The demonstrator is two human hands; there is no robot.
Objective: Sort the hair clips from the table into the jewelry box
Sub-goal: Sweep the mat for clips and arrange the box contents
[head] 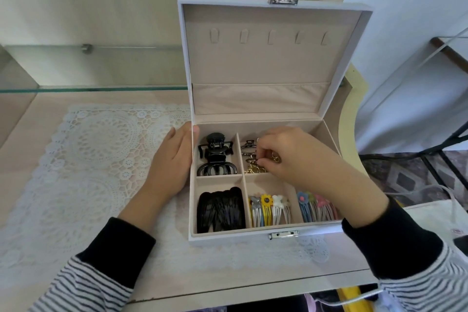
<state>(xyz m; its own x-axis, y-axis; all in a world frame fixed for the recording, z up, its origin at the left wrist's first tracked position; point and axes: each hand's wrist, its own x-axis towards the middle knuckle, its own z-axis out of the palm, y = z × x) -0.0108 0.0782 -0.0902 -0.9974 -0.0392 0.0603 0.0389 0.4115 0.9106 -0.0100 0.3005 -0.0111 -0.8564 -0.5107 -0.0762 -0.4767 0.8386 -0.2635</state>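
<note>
**On the lace mat: jewelry box, sorting nearly done**

On the table (27,119), over a white lace mat (88,159), stands one jewelry box (228,235), lid (263,63) raised upright, front latch (283,235) undone. Contents by compartment:

- Back left: two black claw clips (215,157), one lying against the other
- Back right, the wide one: metal clips (253,168), gold and dark, in a loose tangle; the count is not readable
- Front left: black snap clips (220,210), stacked side by side and filling the space
- Front middle: flower clips (269,210), yellow, white and grey tops, in a row
- Front right: pastel flower clips (316,208), blue and pink, partly hidden by the wrist

Hands:

- Left hand (169,162): fingers straight, laid flat against the box's left outer wall, thumb tip at the rim, steadying and holding nothing
- Right hand (291,157): reaching into the back right compartment, fingertips curled together and pinching a small piece among the metal clips

Progress, as a judgement: every clip in view lies inside the box, grouped by kind, and no loose clip shows on the mat or the table around it. The piece under the right fingertips looks like one of the last, perhaps the last. What seems left is to let it go among its kind and check the parts of the table outside the view
</note>
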